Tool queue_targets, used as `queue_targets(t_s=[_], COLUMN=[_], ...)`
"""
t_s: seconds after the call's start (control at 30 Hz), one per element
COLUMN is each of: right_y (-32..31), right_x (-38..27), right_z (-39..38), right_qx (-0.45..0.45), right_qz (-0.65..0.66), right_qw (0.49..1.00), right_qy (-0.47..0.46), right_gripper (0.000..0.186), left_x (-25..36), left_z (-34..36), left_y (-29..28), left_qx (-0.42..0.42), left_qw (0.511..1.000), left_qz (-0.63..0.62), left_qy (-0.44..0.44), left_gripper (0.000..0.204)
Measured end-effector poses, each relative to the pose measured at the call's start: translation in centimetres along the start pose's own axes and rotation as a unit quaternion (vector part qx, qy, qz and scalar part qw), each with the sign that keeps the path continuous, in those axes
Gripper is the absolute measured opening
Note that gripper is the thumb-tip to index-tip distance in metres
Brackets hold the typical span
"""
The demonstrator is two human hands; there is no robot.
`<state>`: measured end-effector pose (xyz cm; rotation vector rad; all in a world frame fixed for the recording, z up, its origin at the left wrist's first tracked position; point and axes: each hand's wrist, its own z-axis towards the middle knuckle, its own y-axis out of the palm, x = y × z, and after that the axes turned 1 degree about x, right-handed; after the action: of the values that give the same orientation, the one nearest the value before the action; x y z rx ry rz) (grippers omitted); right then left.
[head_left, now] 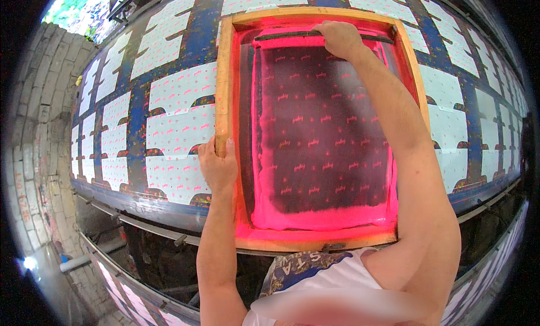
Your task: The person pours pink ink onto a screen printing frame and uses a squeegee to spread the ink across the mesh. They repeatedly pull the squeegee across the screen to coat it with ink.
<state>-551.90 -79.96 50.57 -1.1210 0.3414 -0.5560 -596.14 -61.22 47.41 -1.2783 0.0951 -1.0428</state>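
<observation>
At the far end of the screen frame [225, 90], the squeegee [292, 37] lies crosswise under my right hand [339, 39], fingers clamped on it, while my left hand [218, 167] grips the frame's near-left rail.

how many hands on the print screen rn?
2. Left hand grips the left rail of the wooden screen frame. Right hand holds the squeegee at the far end, over pink ink.
</observation>
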Motion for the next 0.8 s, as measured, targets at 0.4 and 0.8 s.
queue_targets(t_s=[0.4, 0.8], right_y=[-4.0, -12.2], right_x=[-1.6, -15.3], right_z=[-2.5, -23.3], right_qx=[-0.150, -0.171], right_qz=[0.029, 0.054], right_qw=[0.988, 0.984], right_qy=[-0.010, -0.014], right_gripper=[0.032, 0.027], left_x=[0.1, -0.9], left_z=[0.3, 0.7], left_y=[0.0, 0.0], left_qx=[-0.021, -0.032], left_qw=[0.999, 0.999], left_qz=[-0.002, 0.009], left_qy=[-0.029, 0.020], left_gripper=[0.046, 0.055])
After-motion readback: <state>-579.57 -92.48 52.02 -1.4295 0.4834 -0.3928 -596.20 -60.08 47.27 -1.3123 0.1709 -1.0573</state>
